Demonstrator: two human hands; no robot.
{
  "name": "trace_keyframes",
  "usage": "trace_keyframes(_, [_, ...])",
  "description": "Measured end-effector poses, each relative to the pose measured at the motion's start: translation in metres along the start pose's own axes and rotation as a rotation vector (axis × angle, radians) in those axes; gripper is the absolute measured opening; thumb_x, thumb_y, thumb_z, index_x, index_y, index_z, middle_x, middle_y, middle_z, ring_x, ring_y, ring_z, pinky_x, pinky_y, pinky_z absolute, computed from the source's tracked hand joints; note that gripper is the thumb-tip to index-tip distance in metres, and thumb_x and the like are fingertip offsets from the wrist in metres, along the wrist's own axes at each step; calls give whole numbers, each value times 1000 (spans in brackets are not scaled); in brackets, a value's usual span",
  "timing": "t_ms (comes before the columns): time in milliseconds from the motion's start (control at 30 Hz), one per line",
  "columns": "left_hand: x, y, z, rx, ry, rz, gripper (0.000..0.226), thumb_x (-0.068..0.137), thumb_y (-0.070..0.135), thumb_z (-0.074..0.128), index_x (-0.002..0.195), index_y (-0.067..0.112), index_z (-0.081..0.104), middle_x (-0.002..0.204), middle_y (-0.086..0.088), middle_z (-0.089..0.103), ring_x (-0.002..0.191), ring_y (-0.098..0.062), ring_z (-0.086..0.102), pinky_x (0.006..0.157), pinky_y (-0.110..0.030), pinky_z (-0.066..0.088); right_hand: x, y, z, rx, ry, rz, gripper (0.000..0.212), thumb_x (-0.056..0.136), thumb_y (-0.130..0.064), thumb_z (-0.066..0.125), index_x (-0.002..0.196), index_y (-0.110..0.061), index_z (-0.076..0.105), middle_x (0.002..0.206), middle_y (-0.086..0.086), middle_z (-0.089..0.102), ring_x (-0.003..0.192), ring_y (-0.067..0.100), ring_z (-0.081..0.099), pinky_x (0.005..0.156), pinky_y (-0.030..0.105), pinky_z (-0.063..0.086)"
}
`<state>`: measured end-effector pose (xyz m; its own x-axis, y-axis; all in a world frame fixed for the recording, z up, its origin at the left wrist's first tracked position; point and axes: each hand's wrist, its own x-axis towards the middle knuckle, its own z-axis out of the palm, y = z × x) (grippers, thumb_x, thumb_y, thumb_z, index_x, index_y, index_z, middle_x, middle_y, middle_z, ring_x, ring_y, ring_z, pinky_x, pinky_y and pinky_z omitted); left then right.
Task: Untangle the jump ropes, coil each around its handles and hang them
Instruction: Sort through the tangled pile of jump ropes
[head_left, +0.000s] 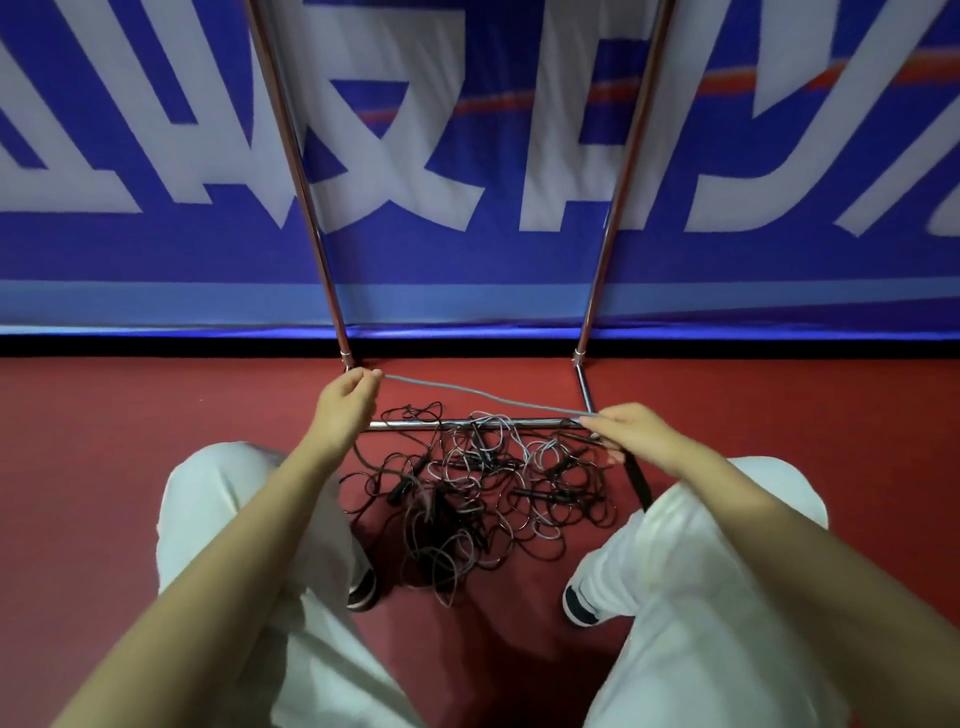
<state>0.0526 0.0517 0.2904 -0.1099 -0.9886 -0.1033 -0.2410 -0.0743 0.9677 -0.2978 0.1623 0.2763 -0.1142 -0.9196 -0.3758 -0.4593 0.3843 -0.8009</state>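
A tangled heap of jump ropes (478, 493), black and pale grey with black handles, lies on the red floor between my knees. A stretch of grey rope (483, 397) runs taut above the heap from one hand to the other. My left hand (348, 405) pinches its left end near the rack's left foot. My right hand (631, 434) grips its right end together with a black handle (640, 480) that points down toward my right knee.
A chrome hanging rack stands ahead, its two uprights (306, 197) rising out of view and its low crossbar (415, 425) lying across the heap's far side. A blue and white banner (467, 156) hangs behind it. My white-trousered legs and dark shoes (579, 605) flank the heap.
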Motion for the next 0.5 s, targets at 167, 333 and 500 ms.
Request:
trace_keyframes(167, [2, -4, 22, 172, -48, -24, 30, 103, 22, 46, 75, 13, 57, 58, 3, 43, 53, -14, 37, 51, -27, 30, -4, -19, -2, 687, 133, -5, 28, 97, -10, 50, 71, -15, 43, 48, -4, 29, 35, 7, 21, 37, 17, 15])
trace_keyframes(333, [-9, -3, 47, 392, -259, 139, 24, 105, 18, 41, 100, 12, 64, 77, 5, 57, 74, -11, 51, 71, -27, 40, -4, -30, 11, 372, 596, 63, 11, 94, -16, 50, 104, -18, 56, 71, -2, 50, 52, 13, 43, 49, 24, 34])
trace_keyframes(500, [-12, -2, 64, 409, -483, 131, 23, 104, 19, 42, 100, 22, 64, 70, 5, 52, 64, -12, 44, 65, -29, 36, -1, -62, 50, 130, 318, -75, 34, 98, -18, 46, 124, -38, 56, 84, 0, 65, 52, 12, 49, 51, 25, 40])
